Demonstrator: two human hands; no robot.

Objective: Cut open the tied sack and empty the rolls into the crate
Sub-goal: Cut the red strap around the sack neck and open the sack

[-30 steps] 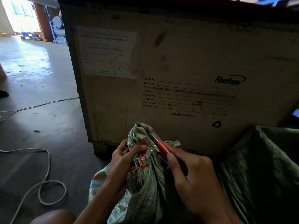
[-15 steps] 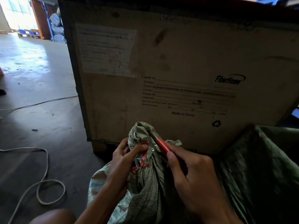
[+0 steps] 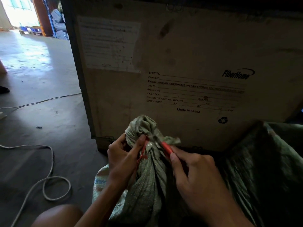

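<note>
Left hand [image 3: 122, 158] pinching tied sack [image 3: 147, 185], right hand [image 3: 196, 174] gripping red cutter [image 3: 166, 147], crate [image 3: 180, 54] behind

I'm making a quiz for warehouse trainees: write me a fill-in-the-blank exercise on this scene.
The right hand holds a cutter with a ____ handle.
The left hand grips the neck of the sack before a crate printed Made in ____.
The crate's logo reads ____.
Missing: red, China, FiberHome.
</note>
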